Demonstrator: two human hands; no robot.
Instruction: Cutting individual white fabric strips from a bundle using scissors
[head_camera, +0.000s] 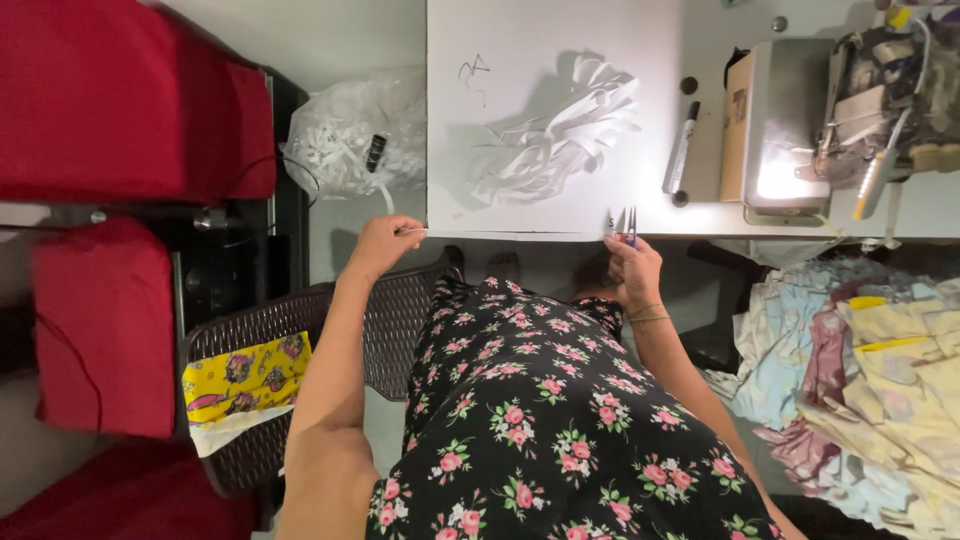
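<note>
We see a black marker (681, 150) lying on the white table (520, 40), near its front edge, just left of the sewing machine (800, 125) that fills the table's right end. A clear bag of white scraps (350, 135) sits off the table's left edge. A dark wicker basket (300, 330) below holds yellow printed cloth (245, 375). Red fabric (110, 100) is piled at far left. Pale printed cloths (860, 380) heap below the table's right corner.
</note>
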